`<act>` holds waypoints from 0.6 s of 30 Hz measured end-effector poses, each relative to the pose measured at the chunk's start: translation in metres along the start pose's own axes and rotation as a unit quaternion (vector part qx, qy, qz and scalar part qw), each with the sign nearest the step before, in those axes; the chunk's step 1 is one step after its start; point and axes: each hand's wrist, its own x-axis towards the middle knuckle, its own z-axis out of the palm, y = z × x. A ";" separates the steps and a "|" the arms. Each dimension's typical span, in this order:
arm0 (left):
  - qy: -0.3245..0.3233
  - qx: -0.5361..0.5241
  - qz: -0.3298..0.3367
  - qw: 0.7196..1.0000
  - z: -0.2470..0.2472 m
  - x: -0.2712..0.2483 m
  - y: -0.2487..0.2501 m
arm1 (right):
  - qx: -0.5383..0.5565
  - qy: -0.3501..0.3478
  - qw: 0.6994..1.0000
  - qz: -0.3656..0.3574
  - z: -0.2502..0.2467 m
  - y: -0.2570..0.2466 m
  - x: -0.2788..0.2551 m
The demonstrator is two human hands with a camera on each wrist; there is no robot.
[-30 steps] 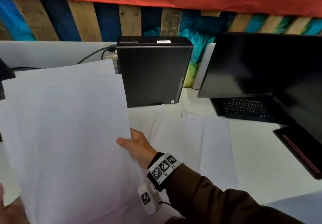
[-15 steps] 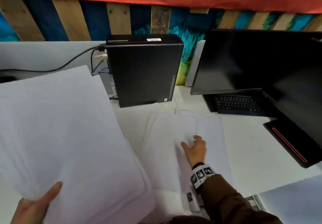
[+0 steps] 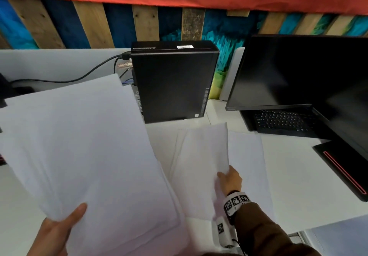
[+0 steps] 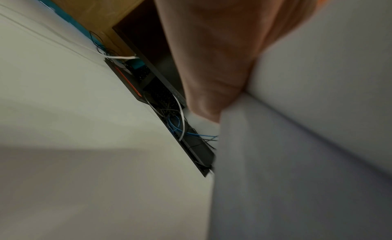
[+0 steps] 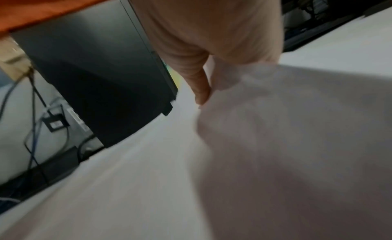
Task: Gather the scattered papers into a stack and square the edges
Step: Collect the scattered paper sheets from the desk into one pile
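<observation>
Two hands [image 3: 53, 234] [image 3: 231, 178] — wrist-view thumb [image 5: 201, 86] on sheet [image 5: 275, 126]

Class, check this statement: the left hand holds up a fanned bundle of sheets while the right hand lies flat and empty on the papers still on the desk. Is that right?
Not quite. The right hand is not flat and empty: it pinches the edge of a sheet and lifts it off the papers on the desk, as the head view shows. The left hand does hold the fanned bundle.

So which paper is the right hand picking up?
The sheet in front of the black computer box, its right edge pinched in the right hand and lifted. The sheet beside it lies flat.
</observation>
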 end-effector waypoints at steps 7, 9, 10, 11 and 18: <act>-0.186 -0.021 0.009 0.982 0.082 0.010 0.025 | 0.241 -0.044 0.966 -0.079 -0.044 -0.021 -0.030; -0.228 -0.009 0.014 0.974 0.112 0.013 0.031 | 0.304 -0.107 0.943 -0.078 -0.054 -0.028 -0.038; -0.245 0.004 0.016 0.969 0.125 0.015 0.031 | 0.314 -0.139 0.935 -0.083 -0.059 -0.031 -0.042; -0.260 0.028 0.011 0.965 0.137 0.018 0.030 | 0.324 -0.167 0.927 -0.088 -0.064 -0.034 -0.047; -0.245 0.148 0.058 0.956 0.188 0.023 0.008 | 0.447 -0.205 0.870 0.029 -0.082 -0.021 -0.036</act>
